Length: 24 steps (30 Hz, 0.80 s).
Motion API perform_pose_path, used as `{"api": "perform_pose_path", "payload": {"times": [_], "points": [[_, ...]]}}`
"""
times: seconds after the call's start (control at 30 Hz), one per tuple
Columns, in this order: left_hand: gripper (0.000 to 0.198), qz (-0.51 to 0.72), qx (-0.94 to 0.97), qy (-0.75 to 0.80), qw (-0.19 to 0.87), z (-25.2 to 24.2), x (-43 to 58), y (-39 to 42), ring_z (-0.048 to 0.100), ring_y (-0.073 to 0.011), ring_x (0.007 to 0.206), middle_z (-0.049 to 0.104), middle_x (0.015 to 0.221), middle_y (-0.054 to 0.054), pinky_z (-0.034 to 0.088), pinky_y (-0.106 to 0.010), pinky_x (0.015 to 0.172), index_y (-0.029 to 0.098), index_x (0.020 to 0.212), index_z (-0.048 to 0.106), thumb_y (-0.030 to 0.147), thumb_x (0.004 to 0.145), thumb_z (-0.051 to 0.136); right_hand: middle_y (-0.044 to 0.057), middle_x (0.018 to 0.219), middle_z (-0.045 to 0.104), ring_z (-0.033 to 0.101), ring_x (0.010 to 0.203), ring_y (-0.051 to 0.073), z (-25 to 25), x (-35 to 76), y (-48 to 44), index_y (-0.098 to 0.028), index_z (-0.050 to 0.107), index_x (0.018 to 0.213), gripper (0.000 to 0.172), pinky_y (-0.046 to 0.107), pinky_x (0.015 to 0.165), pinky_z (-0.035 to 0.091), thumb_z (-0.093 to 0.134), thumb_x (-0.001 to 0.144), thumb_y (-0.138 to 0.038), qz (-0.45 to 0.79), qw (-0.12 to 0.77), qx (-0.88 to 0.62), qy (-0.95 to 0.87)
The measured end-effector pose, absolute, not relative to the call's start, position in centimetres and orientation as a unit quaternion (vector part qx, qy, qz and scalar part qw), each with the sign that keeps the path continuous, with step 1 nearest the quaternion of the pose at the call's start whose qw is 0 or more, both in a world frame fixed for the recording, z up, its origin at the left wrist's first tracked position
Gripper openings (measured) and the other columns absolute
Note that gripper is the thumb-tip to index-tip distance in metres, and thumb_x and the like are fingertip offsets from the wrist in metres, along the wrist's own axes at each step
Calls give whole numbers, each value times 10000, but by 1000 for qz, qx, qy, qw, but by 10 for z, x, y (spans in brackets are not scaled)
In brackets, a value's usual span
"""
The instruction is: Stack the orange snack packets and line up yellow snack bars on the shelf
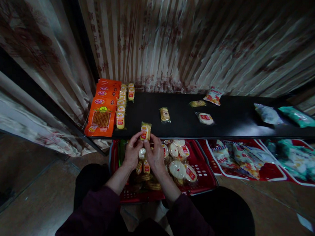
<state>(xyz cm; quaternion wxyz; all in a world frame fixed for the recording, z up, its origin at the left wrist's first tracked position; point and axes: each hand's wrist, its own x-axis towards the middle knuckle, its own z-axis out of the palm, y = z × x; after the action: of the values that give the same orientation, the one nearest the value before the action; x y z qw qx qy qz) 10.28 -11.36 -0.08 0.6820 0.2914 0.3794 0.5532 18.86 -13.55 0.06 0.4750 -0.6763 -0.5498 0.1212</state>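
Note:
Between the fingers of my left hand (133, 152) and my right hand (155, 155) is a small wrapped snack cake (145, 131) with a red label. Both hands are closed on it, thumbs on the near side, just in front of the black shelf (142, 110). Below my hands stands a red basket (205, 177) holding several more wrapped cakes and round wrapped crackers (177, 169). On the shelf's left, a column of similar small cakes (120, 119) runs beside orange snack packets (100, 118).
Farther along the shelf lie a wrapped biscuit (164, 115), a round wrapped cracker (205, 118), a white and red packet (213, 96), a pale packet (268, 114) and a green packet (298, 116). More baskets of packets (242, 157) stand at the right. A curtain (161, 44) hangs behind.

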Motion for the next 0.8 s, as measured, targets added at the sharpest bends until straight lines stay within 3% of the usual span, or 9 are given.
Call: {"api": "perform_pose_path", "payload": {"times": [0.33, 0.8], "points": [[343, 568, 438, 406, 566, -11, 101, -107, 617, -169, 973, 661, 1089, -70, 478, -308, 882, 185, 1105, 579, 265, 772, 604, 156, 1140, 640, 625, 1004, 233, 5, 194, -125, -129, 527, 1208, 410, 387, 884, 489, 425, 895, -374, 215, 497, -647, -537], [261, 577, 459, 442, 512, -8, 102, -93, 627, -157, 934, 662, 1010, -70, 479, -319, 881, 167, 1023, 582, 241, 772, 582, 94, 995, 703, 672, 829, 196, 14, 198, -103, -165, 568, 1149, 352, 303, 740, 514, 408, 886, -336, 216, 467, -668, -538]]}}
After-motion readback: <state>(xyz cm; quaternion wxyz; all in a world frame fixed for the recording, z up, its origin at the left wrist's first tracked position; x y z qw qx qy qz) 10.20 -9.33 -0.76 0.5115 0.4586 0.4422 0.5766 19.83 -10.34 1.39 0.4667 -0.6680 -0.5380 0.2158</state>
